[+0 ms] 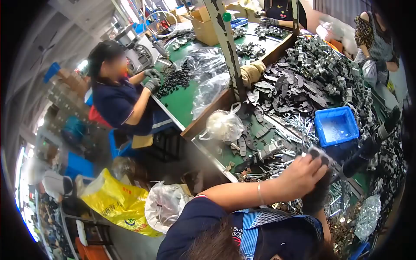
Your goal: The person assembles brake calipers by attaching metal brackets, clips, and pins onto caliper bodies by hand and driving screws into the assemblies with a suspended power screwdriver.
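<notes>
1. A small grey part (319, 152), metallic in look, with pale, shiny areas against darker ones; its outline is blurred
2. It sits at the fingertips of the left hand (303, 174), with the gloved right hand (315, 195) close underneath; whether both grip it cannot be told
3. Fingers cover its near side, so its full shape and exact tilt are hidden
4. In view, it lies just below the near edge of the blue bin (338, 142), outside it

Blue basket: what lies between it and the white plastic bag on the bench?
In the head view, loose silver rods lie beside the blue basket, and dark flat pieces lie nearer the white plastic bag.
</notes>
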Demonstrator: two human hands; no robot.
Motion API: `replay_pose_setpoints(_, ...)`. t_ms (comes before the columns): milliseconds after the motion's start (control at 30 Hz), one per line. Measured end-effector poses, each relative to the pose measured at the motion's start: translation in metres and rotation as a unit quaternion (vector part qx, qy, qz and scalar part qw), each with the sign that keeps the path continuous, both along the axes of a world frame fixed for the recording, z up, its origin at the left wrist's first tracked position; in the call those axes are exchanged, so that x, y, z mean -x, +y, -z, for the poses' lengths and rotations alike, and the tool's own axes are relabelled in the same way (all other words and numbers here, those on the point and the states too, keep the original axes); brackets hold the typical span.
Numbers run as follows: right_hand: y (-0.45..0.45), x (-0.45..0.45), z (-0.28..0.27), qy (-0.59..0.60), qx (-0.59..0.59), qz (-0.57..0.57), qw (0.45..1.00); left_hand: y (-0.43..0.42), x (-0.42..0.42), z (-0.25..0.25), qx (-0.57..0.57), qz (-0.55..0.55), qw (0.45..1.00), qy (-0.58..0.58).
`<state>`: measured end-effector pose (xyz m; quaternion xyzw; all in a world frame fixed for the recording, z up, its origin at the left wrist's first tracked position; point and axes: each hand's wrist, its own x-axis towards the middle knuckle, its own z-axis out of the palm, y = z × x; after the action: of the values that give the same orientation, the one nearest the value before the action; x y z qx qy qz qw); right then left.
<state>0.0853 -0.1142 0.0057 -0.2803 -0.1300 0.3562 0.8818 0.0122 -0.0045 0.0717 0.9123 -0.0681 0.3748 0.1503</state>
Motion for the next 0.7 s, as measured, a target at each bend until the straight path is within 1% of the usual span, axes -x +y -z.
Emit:
replay_pose_setpoints(33,-0.003,-0.005,0.002,0.014,-0.011,0.013,1.0,0.003,0.008,-0.006,0.001,0.0,1.0,-0.002)
replay_pose_setpoints(100,-0.019,-0.02,0.0,-0.029,-0.054,-0.027,0.998,0.01,0.03,-0.015,0.116,0.112,0.983,-0.085)
replay_pose_setpoints(133,-0.027,-0.017,-0.021,-0.016,-0.027,-0.046,0.998,0.018,0.033,-0.018,0.144,0.053,0.98,-0.124)
replay_pose_setpoints(167,-0.029,-0.015,-0.026,-0.151,0.08,0.025,0.985,0.027,0.034,-0.012,0.218,0.03,0.972,-0.084)
replay_pose_setpoints(200,-0.035,-0.028,-0.025,-0.286,0.173,-0.041,0.942,0.029,0.029,-0.003,0.354,0.045,0.934,0.005)
replay_pose_setpoints(233,-0.029,-0.025,-0.041,-0.251,0.205,-0.113,0.939,0.028,0.022,0.008,0.481,0.058,0.87,0.091)
replay_pose_setpoints(267,-0.024,-0.023,-0.058,-0.215,0.239,-0.184,0.929,0.028,0.018,0.022,0.657,0.147,0.686,0.277)
replay_pose_setpoints(300,-0.019,-0.02,-0.074,-0.183,0.274,-0.252,0.91,0.019,0.022,0.009,0.681,0.172,0.625,0.34)
replay_pose_setpoints(333,-0.021,-0.022,-0.065,-0.193,0.295,-0.24,0.904,0.007,0.023,0.029,0.69,0.184,0.625,0.315)
replay_pose_setpoints(367,-0.024,-0.022,-0.052,-0.202,0.316,-0.228,0.899,0.003,0.023,0.035,0.694,0.188,0.626,0.302)
replay_pose_setpoints(400,-0.021,-0.014,-0.048,-0.202,0.314,-0.171,0.912,0.0,0.023,0.041,0.698,0.192,0.626,0.289)
replay_pose_setpoints(433,-0.02,-0.016,-0.05,-0.2,0.313,-0.173,0.912,0.0,0.029,0.03,0.728,0.186,0.573,0.326)
replay_pose_setpoints(467,-0.021,-0.019,-0.056,-0.317,0.398,-0.192,0.839,0.0,0.033,0.029,0.744,0.183,0.542,0.346)
replay_pose_setpoints(500,-0.023,-0.023,-0.062,-0.421,0.473,-0.205,0.746,0.0,0.036,0.027,0.758,0.178,0.51,0.366)
replay_pose_setpoints(533,-0.026,-0.027,-0.07,-0.392,0.487,-0.257,0.737,-0.002,0.036,0.031,0.821,0.194,0.404,0.354)
replay_pose_setpoints(567,-0.031,-0.033,-0.076,-0.455,0.47,-0.217,0.724,-0.007,0.032,0.039,0.867,0.209,0.282,0.355)
replay_pose_setpoints(600,-0.042,-0.048,-0.064,-0.611,0.463,-0.099,0.635,-0.005,0.033,0.069,0.859,0.28,0.288,0.319)
replay_pose_setpoints(633,-0.062,-0.056,-0.066,-0.541,0.494,-0.074,0.677,-0.001,0.034,0.079,0.867,0.293,0.284,0.286)
replay_pose_setpoints(667,-0.082,-0.067,-0.067,-0.465,0.517,-0.041,0.717,-0.002,0.035,0.084,0.878,0.272,0.288,0.269)
replay_pose_setpoints(700,-0.105,-0.08,-0.075,-0.458,0.533,0.029,0.71,-0.001,0.033,0.089,0.886,0.246,0.302,0.253)
